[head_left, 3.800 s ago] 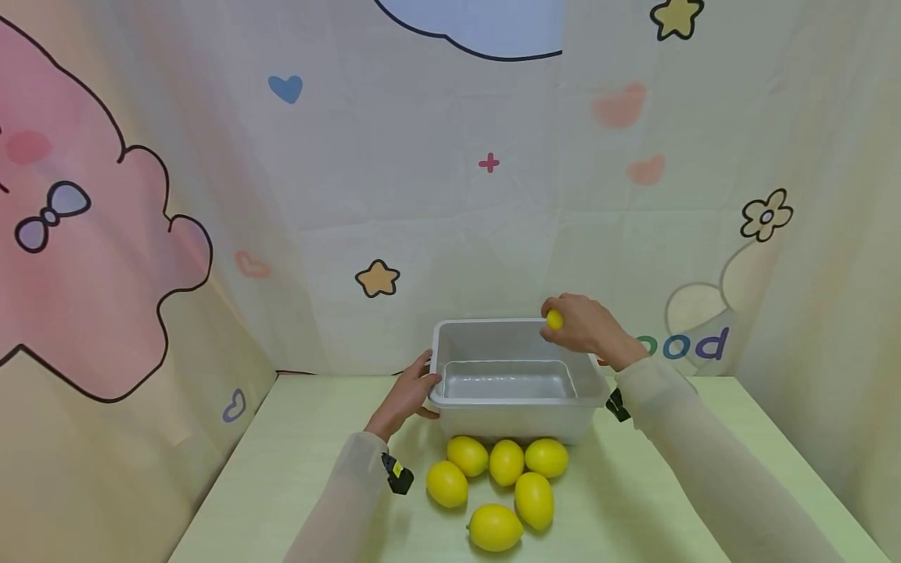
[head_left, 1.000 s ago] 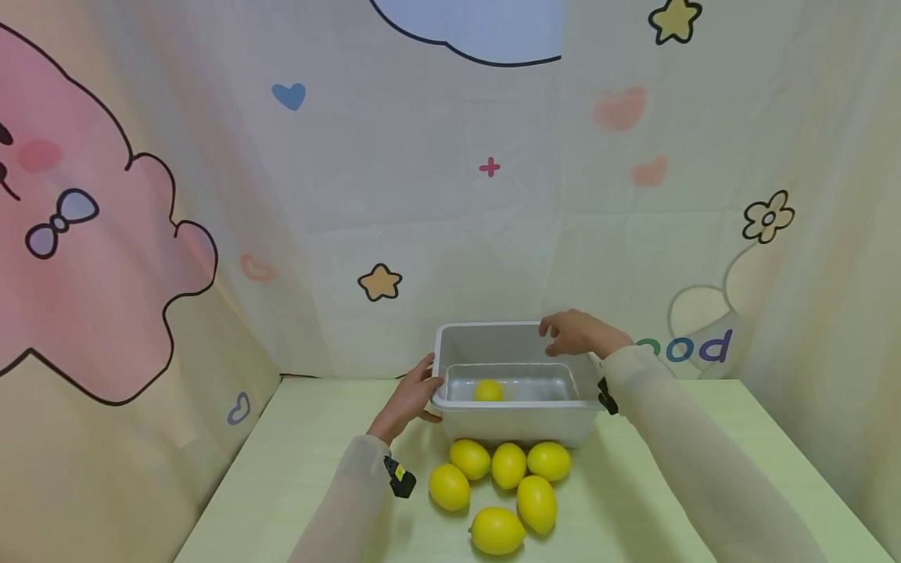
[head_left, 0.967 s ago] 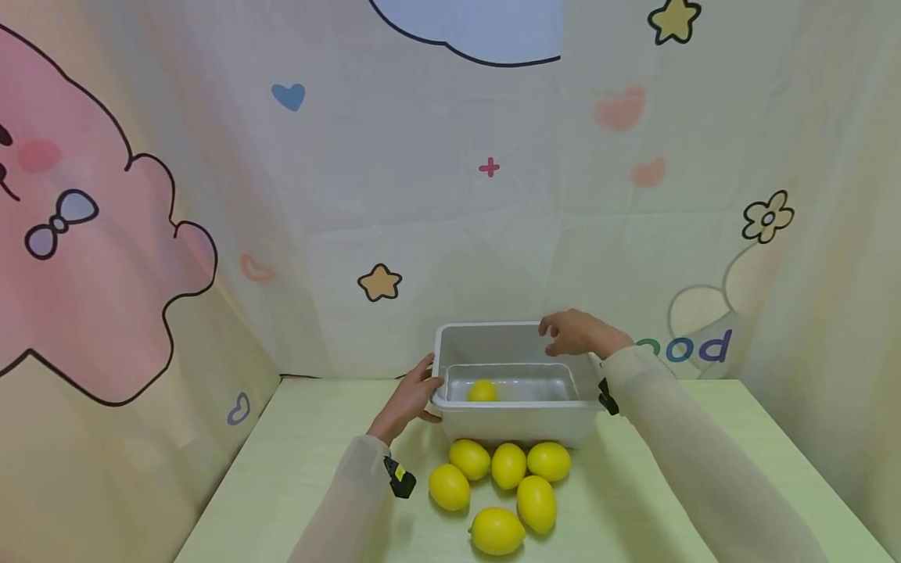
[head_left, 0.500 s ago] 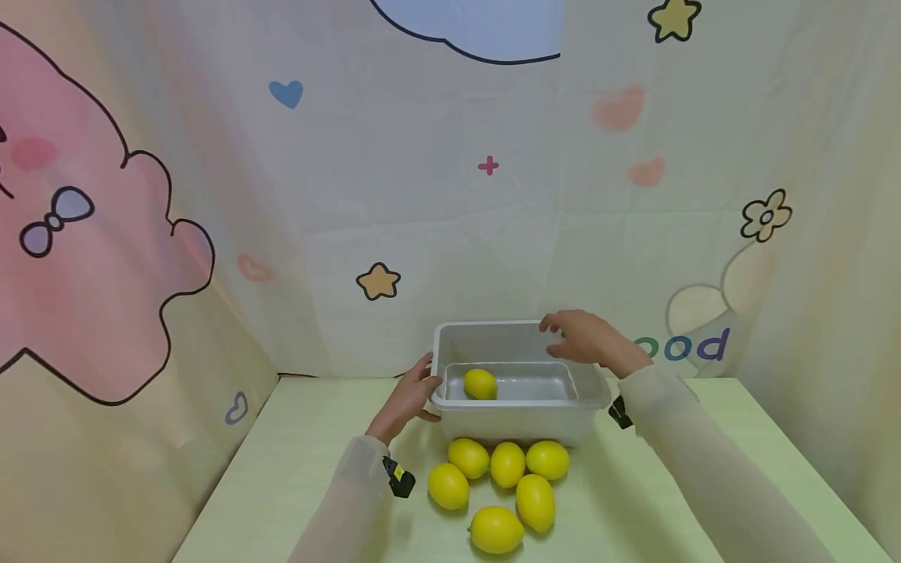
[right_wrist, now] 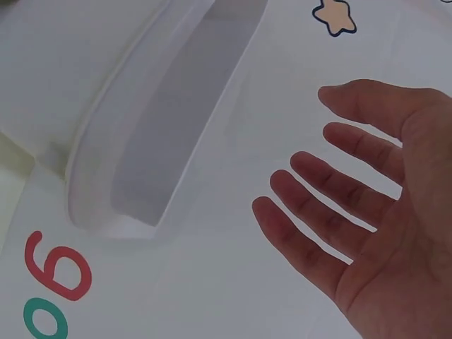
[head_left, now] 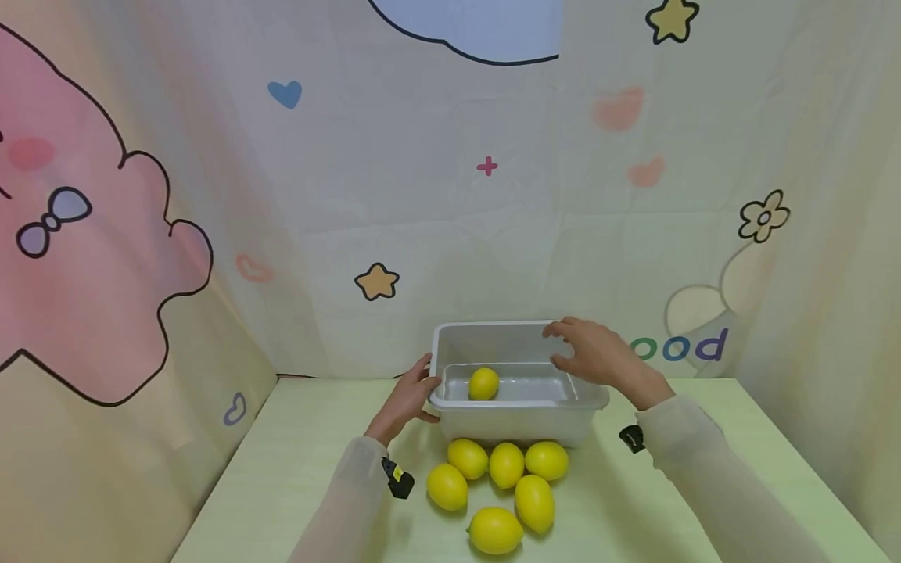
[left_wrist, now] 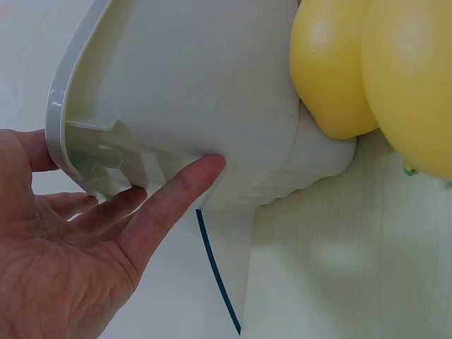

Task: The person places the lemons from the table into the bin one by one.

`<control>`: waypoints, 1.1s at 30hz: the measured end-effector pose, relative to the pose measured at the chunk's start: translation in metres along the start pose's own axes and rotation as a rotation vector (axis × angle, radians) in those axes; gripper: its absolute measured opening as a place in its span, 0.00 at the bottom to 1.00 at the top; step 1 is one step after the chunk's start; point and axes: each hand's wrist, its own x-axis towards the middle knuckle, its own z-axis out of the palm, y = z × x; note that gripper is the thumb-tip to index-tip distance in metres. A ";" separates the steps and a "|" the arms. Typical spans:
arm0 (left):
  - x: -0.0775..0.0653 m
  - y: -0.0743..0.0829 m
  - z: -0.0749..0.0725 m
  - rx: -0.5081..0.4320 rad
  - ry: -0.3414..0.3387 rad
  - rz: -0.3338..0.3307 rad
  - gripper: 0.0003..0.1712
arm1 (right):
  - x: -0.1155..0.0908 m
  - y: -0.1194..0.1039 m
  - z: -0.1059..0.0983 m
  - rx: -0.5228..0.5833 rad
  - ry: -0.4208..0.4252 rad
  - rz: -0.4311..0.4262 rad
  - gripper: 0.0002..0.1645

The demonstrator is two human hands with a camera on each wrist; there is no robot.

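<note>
A light grey plastic bin (head_left: 521, 422) stands on the table with one yellow lemon (head_left: 483, 384) lying inside, toward its left. My left hand (head_left: 404, 399) holds the bin's left end; in the left wrist view its fingers (left_wrist: 173, 201) lie against the outer wall and under the rim. Over the bin's right end hovers my right hand (head_left: 598, 356), fingers apart and nothing in them. The right wrist view shows that hand's fingers (right_wrist: 311, 247) loosely extended beside the bin (right_wrist: 141, 127). Several more lemons (head_left: 495, 530) lie on the table in front of the bin.
The pale green table (head_left: 303, 469) ends at a patterned curtain (head_left: 450, 234) close behind the bin. Lemons nearest the bin, such as one at the right (head_left: 547, 460), sit right by its front wall.
The lemon that my right hand held above the bin now lies inside it, having rolled a little. My right hand has let go and drawn slightly back to the right. My left hand stayed put.
</note>
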 end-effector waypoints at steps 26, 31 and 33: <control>0.000 -0.002 0.000 -0.010 0.007 0.008 0.35 | -0.051 -0.038 0.030 0.019 0.197 -0.133 0.22; -0.001 -0.001 0.001 -0.011 0.009 0.005 0.35 | -0.061 -0.044 0.038 0.032 0.192 -0.155 0.21; 0.000 -0.001 0.001 -0.010 0.010 0.004 0.35 | -0.064 -0.046 0.040 0.030 0.188 -0.162 0.21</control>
